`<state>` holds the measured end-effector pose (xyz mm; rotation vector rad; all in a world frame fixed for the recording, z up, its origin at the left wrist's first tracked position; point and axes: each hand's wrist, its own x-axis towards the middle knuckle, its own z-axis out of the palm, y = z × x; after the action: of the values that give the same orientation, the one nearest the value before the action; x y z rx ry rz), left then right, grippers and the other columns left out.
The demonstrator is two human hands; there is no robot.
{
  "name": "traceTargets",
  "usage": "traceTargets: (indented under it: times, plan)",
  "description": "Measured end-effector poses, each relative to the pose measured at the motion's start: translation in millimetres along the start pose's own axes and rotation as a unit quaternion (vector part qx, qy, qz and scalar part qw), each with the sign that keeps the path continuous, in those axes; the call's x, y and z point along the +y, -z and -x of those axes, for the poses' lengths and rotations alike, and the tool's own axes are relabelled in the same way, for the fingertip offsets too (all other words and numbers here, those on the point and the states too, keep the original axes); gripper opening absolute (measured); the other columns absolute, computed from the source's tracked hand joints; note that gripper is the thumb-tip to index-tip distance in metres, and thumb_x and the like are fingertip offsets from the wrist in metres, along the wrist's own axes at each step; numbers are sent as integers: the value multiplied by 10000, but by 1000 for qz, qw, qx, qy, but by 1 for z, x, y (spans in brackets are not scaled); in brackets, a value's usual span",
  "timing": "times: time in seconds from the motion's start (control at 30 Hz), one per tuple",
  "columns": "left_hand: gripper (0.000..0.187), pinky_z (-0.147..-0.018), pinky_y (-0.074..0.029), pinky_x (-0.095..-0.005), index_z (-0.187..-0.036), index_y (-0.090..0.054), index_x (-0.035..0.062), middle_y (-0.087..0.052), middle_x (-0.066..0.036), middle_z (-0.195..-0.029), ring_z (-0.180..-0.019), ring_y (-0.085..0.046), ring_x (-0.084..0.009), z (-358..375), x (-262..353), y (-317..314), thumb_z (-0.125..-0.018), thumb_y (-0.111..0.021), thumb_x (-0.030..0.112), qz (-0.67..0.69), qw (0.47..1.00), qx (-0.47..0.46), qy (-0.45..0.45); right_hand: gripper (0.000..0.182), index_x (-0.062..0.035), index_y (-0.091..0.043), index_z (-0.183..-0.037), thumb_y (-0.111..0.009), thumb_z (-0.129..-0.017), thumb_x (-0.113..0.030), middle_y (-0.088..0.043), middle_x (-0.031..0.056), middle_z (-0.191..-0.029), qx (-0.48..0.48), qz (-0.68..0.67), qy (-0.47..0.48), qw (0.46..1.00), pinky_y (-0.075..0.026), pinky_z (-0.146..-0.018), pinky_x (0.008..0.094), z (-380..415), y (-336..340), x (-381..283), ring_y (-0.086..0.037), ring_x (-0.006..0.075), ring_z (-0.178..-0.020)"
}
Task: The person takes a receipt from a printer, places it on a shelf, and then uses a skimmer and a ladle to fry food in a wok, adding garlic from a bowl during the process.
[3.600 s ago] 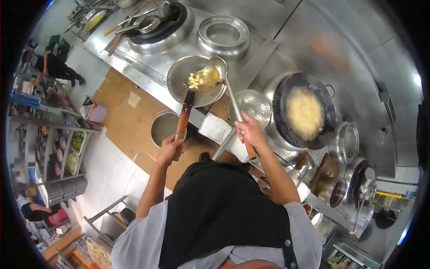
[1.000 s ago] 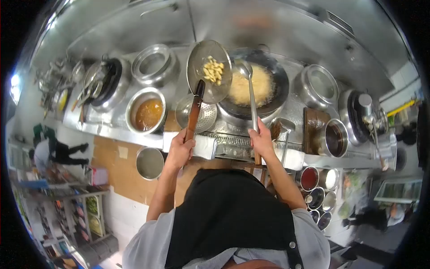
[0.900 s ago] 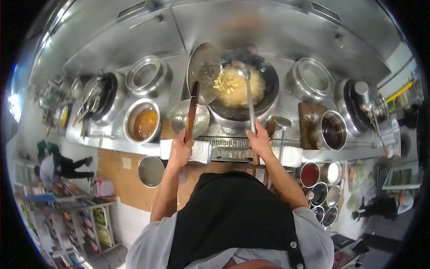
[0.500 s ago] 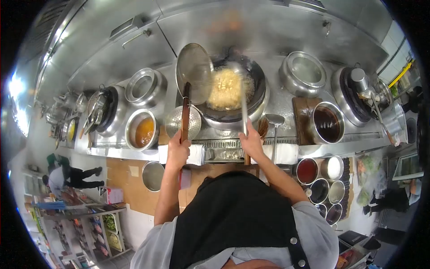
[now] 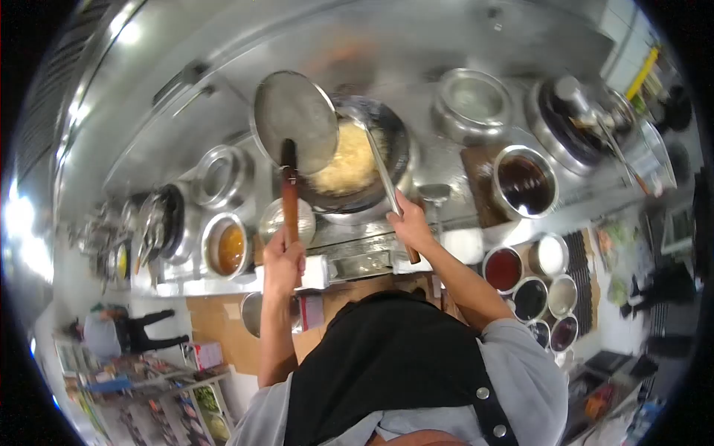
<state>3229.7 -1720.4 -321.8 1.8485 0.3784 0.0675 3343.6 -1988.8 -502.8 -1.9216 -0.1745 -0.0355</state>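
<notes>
A cook's left hand (image 5: 282,262) grips the wooden handle of a round strainer (image 5: 294,119), while the right hand (image 5: 409,224) is wrapped around a long metal ladle (image 5: 383,169). The strainer is raised at the left side of a black wok (image 5: 400,140), overlapping its edge from above; the ladle slants into the wok, where pale yellow food (image 5: 349,165) lies, blurred. A pot of orange liquid (image 5: 227,249) stands to the left, a pot of dark liquid (image 5: 524,184) to the right.
</notes>
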Motion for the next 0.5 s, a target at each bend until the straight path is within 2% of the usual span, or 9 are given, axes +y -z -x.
traceTargets:
  times: [0.07,0.1,0.13,0.2,0.23,0.3,0.4,0.43,0.5]
  plan:
    - [95,-456,-408,-281,-1024,-615,24,-533,-7,-647,-497,-506,-94,-3,-1,-21,-946,-562,21,-2,1000,-18,1,691,12,-438,-1558,-688,-934,-145,-603,81,-784,12,-50,-51,997,-500,-630,326,14,43,-4,-569,134,-688]
    - [133,-461,-415,-285,-1072,-613,19,-544,-8,-665,-503,-511,-95,-8,-8,-35,-951,-558,19,32,998,-45,-1,686,-3,-436,-1563,-692,-939,-132,-580,66,-781,84,-52,-14,995,-474,-607,321,30,57,-4,-539,133,-654]
    - [151,-463,-419,-286,-1092,-611,16,-550,-9,-675,-508,-515,-95,-12,-14,-52,-949,-561,18,26,996,-81,-18,665,-32,-442,-1565,-681,-950,-111,-603,52,-790,131,-29,-21,991,-469,-569,304,48,76,-4,-542,117,-627]
    - [190,-468,-428,-290,-1131,-605,11,-561,-10,-696,-518,-523,-96,-10,-18,-95,-945,-566,16,22,989,-139,-53,634,-64,-437,-1571,-633,-969,-73,-587,23,-774,167,-108,-76,977,-451,-515,274,73,117,14,-526,93,-577]
    - [229,-478,-437,-290,-1170,-604,11,-564,-6,-718,-530,-529,-97,-13,-33,-116,-942,-581,25,2,983,-180,-21,624,-78,-434,-1574,-609,-976,-52,-578,9,-768,180,-156,-105,966,-443,-490,260,86,142,17,-519,82,-554]
    - [221,-479,-442,-289,-1165,-598,19,-565,-7,-725,-530,-531,-99,-9,-34,-161,-945,-589,37,46,958,-283,-3,625,-81,-416,-1584,-552,-979,-1,-548,-7,-777,196,-232,-157,940,-425,-459,249,109,193,-17,-497,81,-508]
    - [202,-478,-444,-286,-1151,-585,31,-567,-10,-732,-524,-532,-104,-5,-49,-230,-950,-595,53,114,906,-405,38,622,-47,-405,-1585,-554,-982,-25,-562,-18,-763,265,-197,-139,933,-406,-470,248,132,226,-26,-497,72,-522]
    - [194,-477,-444,-285,-1145,-581,34,-569,-11,-733,-520,-533,-106,0,-58,-253,-953,-595,58,138,886,-439,55,603,-7,-405,-1569,-549,-984,-29,-561,-10,-784,264,-182,-145,936,-412,-479,247,139,237,-33,-500,73,-529]
    - [185,-470,-446,-286,-1142,-562,39,-580,-20,-752,-514,-537,-110,15,-72,-301,-959,-586,62,165,868,-463,70,596,-9,-413,-1563,-549,-984,-30,-562,-11,-791,255,-158,-159,940,-419,-482,248,150,249,-45,-502,72,-537]
